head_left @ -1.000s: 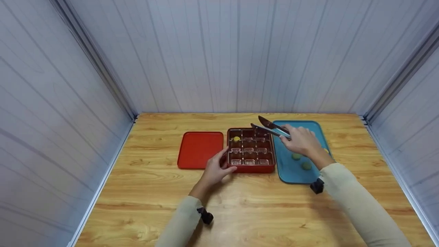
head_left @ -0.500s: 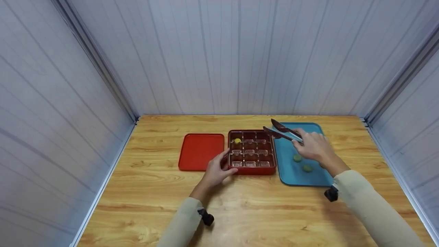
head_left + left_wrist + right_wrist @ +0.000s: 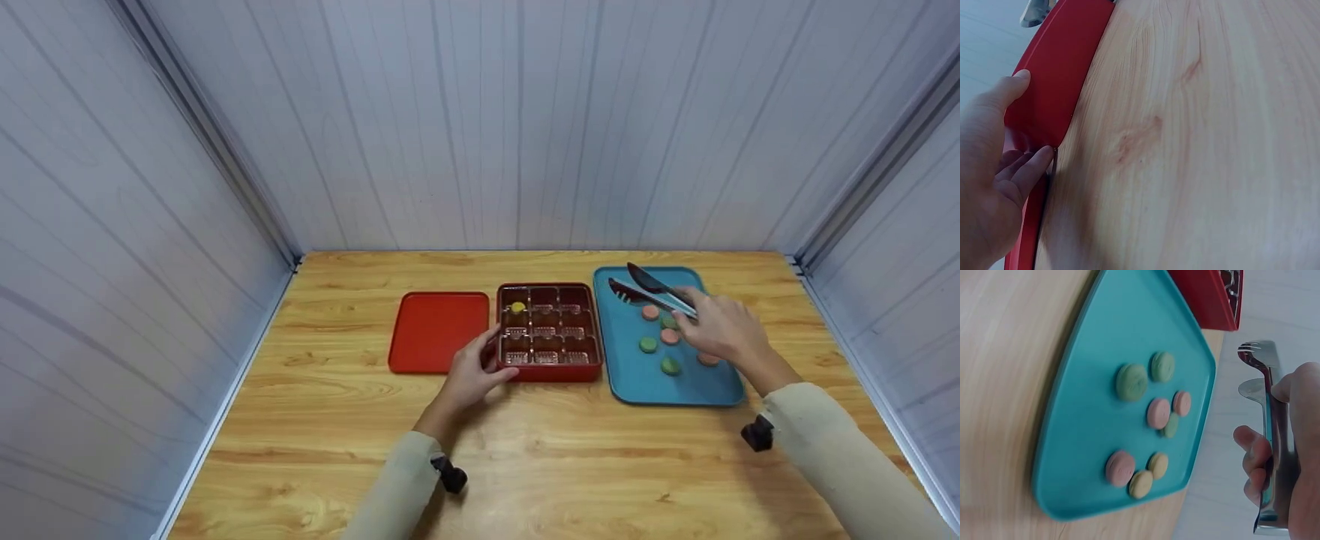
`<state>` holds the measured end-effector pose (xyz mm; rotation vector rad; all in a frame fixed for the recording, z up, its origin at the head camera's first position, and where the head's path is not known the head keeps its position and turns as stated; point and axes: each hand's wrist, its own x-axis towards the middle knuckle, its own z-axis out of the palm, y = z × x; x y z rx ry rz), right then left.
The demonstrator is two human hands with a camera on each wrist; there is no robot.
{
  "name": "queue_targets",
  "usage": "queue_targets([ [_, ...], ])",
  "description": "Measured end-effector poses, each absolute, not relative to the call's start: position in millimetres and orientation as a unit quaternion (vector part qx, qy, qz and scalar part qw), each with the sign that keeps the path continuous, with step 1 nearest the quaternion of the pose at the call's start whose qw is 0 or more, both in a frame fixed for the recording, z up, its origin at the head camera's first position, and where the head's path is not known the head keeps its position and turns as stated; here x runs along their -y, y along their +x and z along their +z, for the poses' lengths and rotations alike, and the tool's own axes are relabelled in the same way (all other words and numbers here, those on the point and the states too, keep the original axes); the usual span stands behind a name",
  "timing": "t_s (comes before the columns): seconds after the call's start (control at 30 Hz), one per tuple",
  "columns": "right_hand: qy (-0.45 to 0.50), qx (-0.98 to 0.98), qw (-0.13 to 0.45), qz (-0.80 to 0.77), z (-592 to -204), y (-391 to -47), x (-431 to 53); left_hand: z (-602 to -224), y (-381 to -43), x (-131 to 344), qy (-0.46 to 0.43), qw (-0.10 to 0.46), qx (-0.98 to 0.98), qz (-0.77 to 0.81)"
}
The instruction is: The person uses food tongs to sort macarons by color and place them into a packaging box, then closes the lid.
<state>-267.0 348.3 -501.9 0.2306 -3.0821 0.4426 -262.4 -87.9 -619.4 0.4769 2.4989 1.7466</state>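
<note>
My left hand (image 3: 471, 373) holds the near left corner of a red box (image 3: 559, 373), thumb on one wall and fingers round the other. Its brown insert has several compartments; a yellow macaron (image 3: 517, 307) sits in the far left one. My right hand (image 3: 720, 326) grips metal serving tongs (image 3: 1033, 14) (image 3: 1280, 450) above the blue tray (image 3: 634, 382). The tongs' jaws stand apart, with nothing between them. Under them lie several macarons, among them a green one (image 3: 670, 366), a pink one (image 3: 650, 312) and a yellow one (image 3: 1140, 484).
A flat red lid (image 3: 439, 334) lies left of the box on the wooden table (image 3: 570, 465). The tray stands close to the box's right side. Pale panelled walls (image 3: 480, 127) enclose the table at the back and sides.
The right hand has drawn the tongs rightward, from over the box's far right corner to over the tray, uncovering more macarons. The left hand and box stay put.
</note>
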Motion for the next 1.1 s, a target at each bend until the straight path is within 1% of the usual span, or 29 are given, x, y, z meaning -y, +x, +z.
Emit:
queue_targets([
  [0.13,0.063,0.988,0.005,0.138,-502,-264,-359,-619,-262,89,0.153,0.025,-0.813,0.562],
  [0.33,0.049,0.989,-0.017,0.138,-500,-261,-377,-619,-262,89,0.147,0.030,-0.812,0.564],
  [0.47,0.043,0.990,-0.014,0.135,-499,-258,-392,-622,-263,90,0.152,0.029,-0.808,0.568],
  [0.53,0.040,0.990,-0.007,0.137,-499,-257,-398,-637,-269,92,0.167,0.009,-0.807,0.566],
  [0.7,0.034,0.990,0.004,0.138,-497,-254,-413,-655,-277,96,0.185,-0.014,-0.803,0.566],
  [0.77,0.033,0.990,0.006,0.134,-496,-253,-419,-644,-272,95,0.182,0.000,-0.801,0.570],
  [0.93,0.031,0.991,0.007,0.131,-493,-252,-431,-628,-265,93,0.178,-0.001,-0.814,0.552],
  [1.1,0.022,0.990,-0.005,0.139,-491,-251,-440,-623,-264,90,0.164,0.011,-0.824,0.543],
])
